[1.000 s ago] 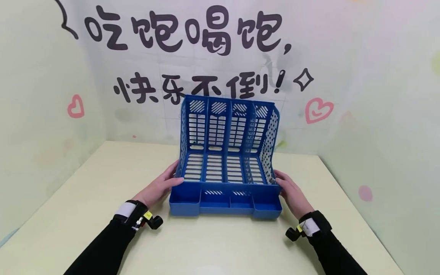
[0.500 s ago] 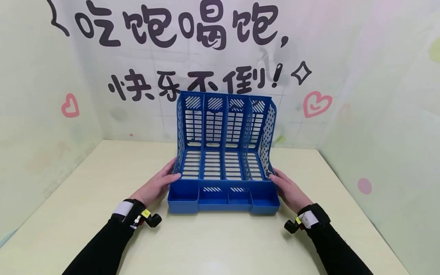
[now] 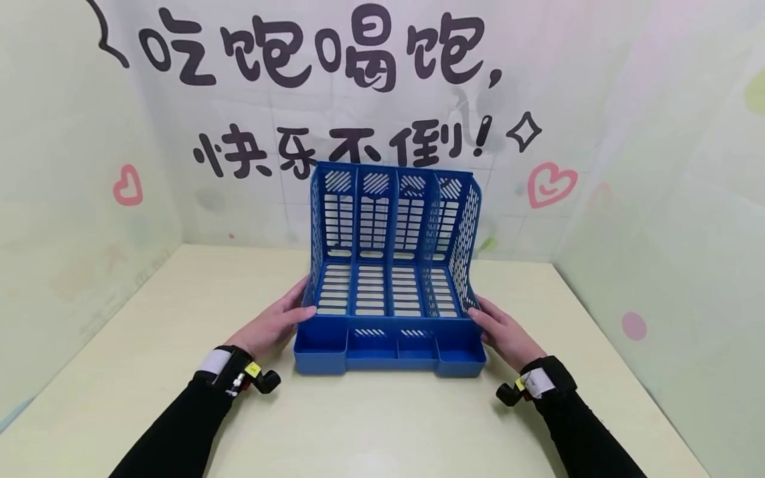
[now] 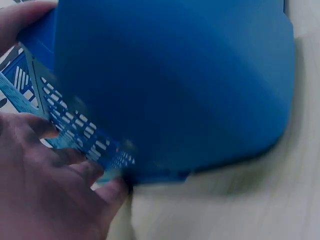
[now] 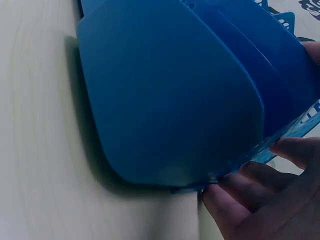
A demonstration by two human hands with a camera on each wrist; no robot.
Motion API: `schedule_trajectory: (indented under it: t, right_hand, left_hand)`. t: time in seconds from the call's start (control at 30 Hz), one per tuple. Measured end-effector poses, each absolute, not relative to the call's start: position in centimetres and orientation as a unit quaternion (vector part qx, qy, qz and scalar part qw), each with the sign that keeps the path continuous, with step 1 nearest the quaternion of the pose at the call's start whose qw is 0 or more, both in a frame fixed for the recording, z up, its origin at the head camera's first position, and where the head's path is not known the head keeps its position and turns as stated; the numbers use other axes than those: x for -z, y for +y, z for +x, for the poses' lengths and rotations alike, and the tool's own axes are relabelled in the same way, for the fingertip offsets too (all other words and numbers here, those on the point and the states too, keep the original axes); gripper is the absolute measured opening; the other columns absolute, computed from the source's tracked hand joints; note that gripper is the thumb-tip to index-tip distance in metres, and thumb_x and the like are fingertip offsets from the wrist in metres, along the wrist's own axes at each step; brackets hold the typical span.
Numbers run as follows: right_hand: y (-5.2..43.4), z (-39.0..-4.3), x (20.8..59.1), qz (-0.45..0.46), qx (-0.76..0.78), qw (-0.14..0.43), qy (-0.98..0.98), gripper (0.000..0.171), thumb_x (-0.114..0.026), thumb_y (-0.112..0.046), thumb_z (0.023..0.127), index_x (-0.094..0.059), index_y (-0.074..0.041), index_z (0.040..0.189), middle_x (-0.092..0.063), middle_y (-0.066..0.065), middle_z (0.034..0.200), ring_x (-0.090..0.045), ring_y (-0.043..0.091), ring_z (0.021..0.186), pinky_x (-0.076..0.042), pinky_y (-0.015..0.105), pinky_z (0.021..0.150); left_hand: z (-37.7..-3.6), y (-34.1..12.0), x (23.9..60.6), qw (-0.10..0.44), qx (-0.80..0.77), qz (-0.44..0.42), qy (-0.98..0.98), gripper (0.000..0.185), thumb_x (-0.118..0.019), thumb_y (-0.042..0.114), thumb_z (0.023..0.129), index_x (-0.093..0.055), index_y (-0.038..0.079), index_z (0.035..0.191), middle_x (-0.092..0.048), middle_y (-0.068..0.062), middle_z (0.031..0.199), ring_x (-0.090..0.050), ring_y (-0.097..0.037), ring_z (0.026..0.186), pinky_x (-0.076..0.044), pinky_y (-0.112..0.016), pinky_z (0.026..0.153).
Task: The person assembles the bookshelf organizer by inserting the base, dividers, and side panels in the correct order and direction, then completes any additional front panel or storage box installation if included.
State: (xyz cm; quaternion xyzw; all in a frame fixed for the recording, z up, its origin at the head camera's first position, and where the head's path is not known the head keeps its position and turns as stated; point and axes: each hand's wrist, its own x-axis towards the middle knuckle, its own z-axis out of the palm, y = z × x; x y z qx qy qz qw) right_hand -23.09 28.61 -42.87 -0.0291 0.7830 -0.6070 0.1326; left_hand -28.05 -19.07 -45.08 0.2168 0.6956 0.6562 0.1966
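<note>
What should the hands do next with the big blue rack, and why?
Probably lift it a little, or slide it gently. The left hand and right hand already hold opposite sides of the blue rack, which sits flat on the table.

both hands: left hand (image 3: 271, 325) and right hand (image 3: 505, 335) forward, fingers lightly curled, thumbs inward.
</note>
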Motion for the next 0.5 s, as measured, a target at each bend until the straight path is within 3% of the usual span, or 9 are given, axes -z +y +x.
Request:
schedule_trajectory:
  t: [0.13,0.23,0.33,0.5]
  right_hand:
    - [29.9,-23.0,43.8,-0.060,0.601,0.178,0.777,0.078,-0.055,-0.032,0.116,-0.013,-0.009,0.177,-0.025,0.023,0.181,-0.034,0.035,0.161,-0.043,0.026,0.121]
    - [31.2,-23.2,44.3,-0.085,0.606,0.199,0.766,0.082,-0.063,-0.020,0.112,-0.015,-0.002,0.175,-0.028,0.027,0.179,-0.036,0.037,0.162,-0.038,0.035,0.130]
    - [31.7,-23.7,44.6,-0.068,0.608,0.179,0.771,0.079,-0.069,-0.022,0.109,-0.027,0.004,0.170,-0.042,0.028,0.171,-0.052,0.026,0.151,-0.046,0.030,0.123]
    - [30.5,-24.3,45.3,0.018,0.614,0.115,0.781,0.065,-0.074,-0.033,0.108,-0.050,0.007,0.154,-0.062,0.020,0.150,-0.069,0.011,0.122,-0.059,0.020,0.102]
  left_hand:
    - [-27.8,-20.6,45.9,0.222,-0.639,0.214,0.705,0.093,-0.061,0.029,0.113,0.005,0.020,0.178,0.002,-0.018,0.186,-0.002,-0.049,0.171,-0.008,-0.070,0.134]
    - [-27.8,-21.5,46.1,0.228,-0.626,0.219,0.713,0.095,-0.067,0.023,0.110,-0.002,0.011,0.178,-0.008,-0.023,0.184,-0.012,-0.052,0.169,-0.015,-0.070,0.134]
    - [-28.1,-21.7,46.0,0.199,-0.609,0.199,0.742,0.087,-0.070,0.027,0.109,-0.019,0.006,0.175,-0.028,-0.024,0.180,-0.031,-0.048,0.165,-0.034,-0.057,0.133]
    - [-28.3,-21.1,46.1,0.152,-0.617,0.103,0.765,0.078,-0.071,0.043,0.108,-0.041,0.002,0.167,-0.049,-0.022,0.169,-0.057,-0.034,0.150,-0.055,-0.033,0.116]
